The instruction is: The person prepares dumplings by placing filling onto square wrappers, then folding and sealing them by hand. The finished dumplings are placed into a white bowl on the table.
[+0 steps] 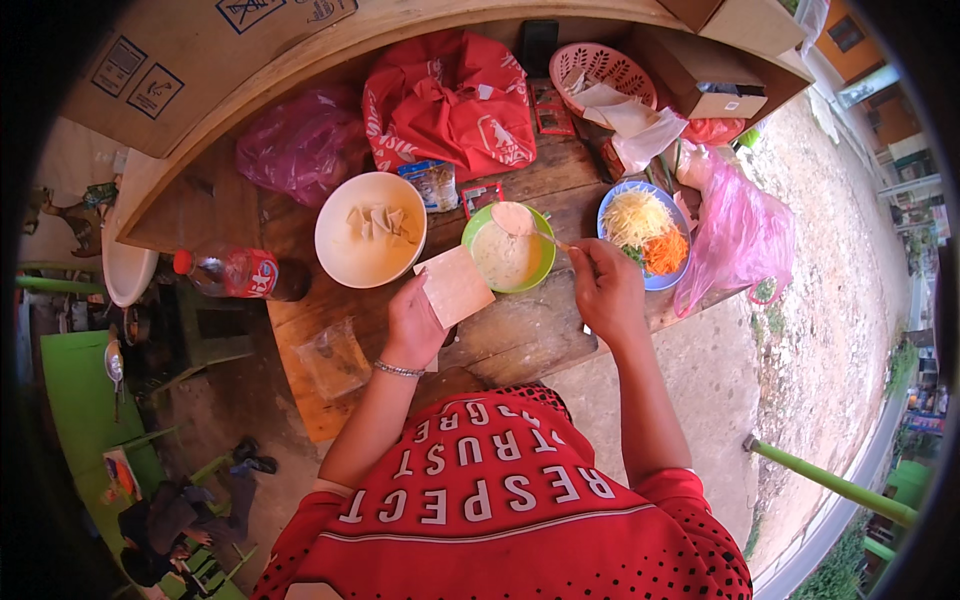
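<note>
My left hand (414, 322) holds a square dough wrapper (454, 286) flat, beside a green bowl (548, 262) of pale, creamy filling with green bits. In my right hand (611, 289) is a metal spoon (514, 219), its bowl heaped with filling above the green bowl. To the left, a large white bowl (330, 247) contains several folded wrappers (382, 223). A blue plate (658, 283) at the right carries pale yellow shreds (637, 215), orange shreds (666, 251), probably carrot, and chopped greens, partly hidden by my right hand.
A cola bottle (244, 274) lies at the left. Behind are a purple plastic bag (300, 142), a red bag (457, 105) and a pink basket (600, 56). A pink plastic bag (739, 225) hangs at the right edge; a clear packet (334, 360) lies front left. A person (172, 525) sits at lower left.
</note>
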